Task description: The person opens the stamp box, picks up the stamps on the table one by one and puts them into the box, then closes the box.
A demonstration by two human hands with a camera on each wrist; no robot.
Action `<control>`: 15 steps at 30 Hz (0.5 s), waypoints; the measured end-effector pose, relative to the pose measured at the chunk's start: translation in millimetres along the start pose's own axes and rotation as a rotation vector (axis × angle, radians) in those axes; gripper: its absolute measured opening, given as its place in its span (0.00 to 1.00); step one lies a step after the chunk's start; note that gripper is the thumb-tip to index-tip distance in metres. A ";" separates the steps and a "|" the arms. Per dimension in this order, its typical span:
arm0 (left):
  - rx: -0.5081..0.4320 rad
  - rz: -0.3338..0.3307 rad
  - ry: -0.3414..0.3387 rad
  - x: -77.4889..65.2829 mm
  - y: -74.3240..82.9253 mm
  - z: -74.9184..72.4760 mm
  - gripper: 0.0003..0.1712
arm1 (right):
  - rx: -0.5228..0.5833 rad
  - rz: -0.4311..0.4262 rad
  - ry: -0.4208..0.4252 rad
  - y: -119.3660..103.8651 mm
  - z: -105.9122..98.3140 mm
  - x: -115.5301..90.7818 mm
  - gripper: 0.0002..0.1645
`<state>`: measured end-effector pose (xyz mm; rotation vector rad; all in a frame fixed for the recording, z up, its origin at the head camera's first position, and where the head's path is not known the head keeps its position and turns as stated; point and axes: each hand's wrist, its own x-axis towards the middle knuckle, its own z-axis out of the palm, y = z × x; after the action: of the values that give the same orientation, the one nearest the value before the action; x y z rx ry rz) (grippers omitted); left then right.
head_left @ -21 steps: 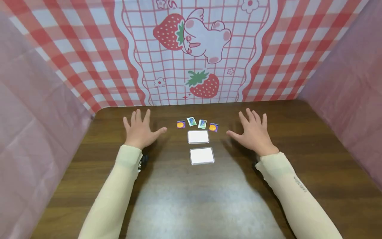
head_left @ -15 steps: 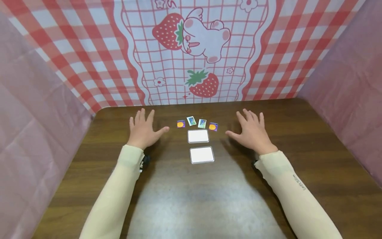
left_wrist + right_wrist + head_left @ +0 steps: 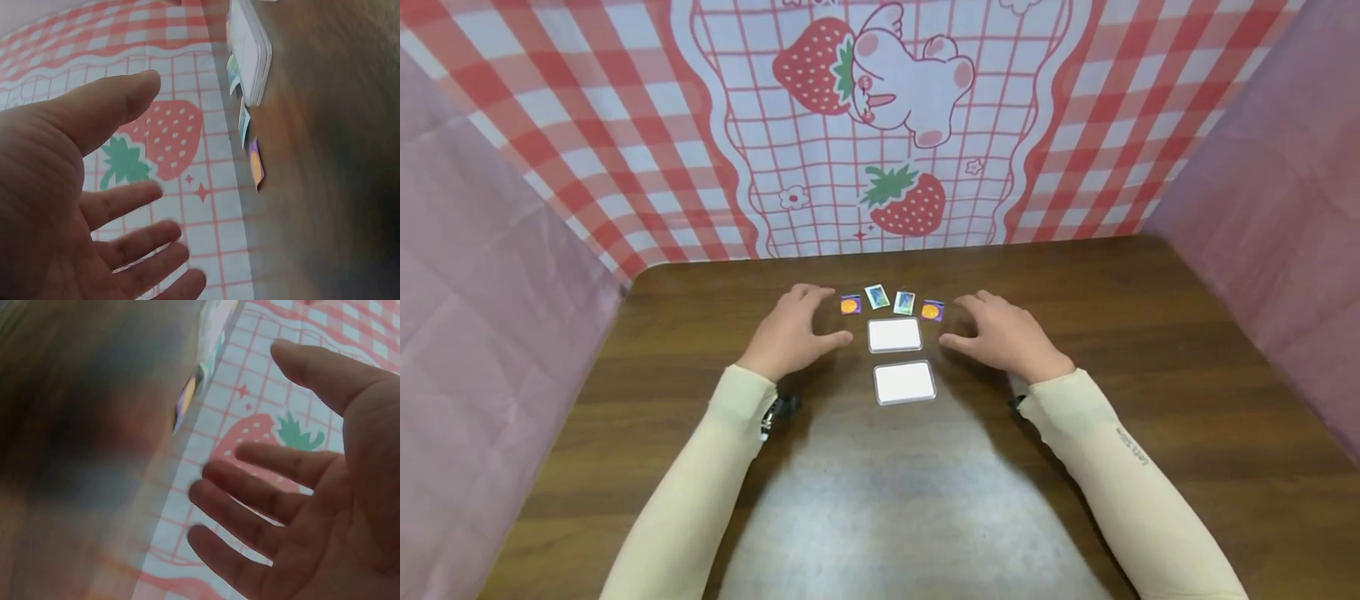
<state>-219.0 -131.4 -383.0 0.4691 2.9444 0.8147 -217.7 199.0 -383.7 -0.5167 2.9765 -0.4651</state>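
My left hand hovers over the table with thumb and fingers spread apart, holding nothing. Its fingertips are near the left purple-and-orange card. Across from it, my right hand is likewise spread and holds nothing, its fingers close to the right purple-and-orange card. Between these lie two small white-bordered blue-green cards, the left one and the right one. Nearer to me lie two white rectangular pieces with clear-grey rims, a far one and a near one.
The brown wooden table ends at a red-and-white checked cloth with strawberries, hanging upright behind. Pink cloth hangs at the left and the right.
Both hands have moved inward towards the small cards, and their fingers have turned towards the middle. The cards and white pieces stay in the same arrangement; the head view has shifted slightly.
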 end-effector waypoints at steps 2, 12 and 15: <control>0.010 0.027 -0.014 0.4 2.1 2.6 0.44 | -0.009 -0.020 -0.021 -6.3 0.2 0.4 0.40; 0.004 0.117 -0.108 -0.7 10.6 13.7 0.32 | -0.062 -0.138 -0.090 -30.8 1.8 -1.2 0.35; 0.014 0.166 -0.165 -1.1 15.7 19.4 0.30 | -0.070 -0.144 -0.101 -31.1 2.8 -1.6 0.34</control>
<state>-211.2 -109.4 -391.7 0.7518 2.7894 0.7311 -206.1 170.8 -376.7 -0.7412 2.8790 -0.3362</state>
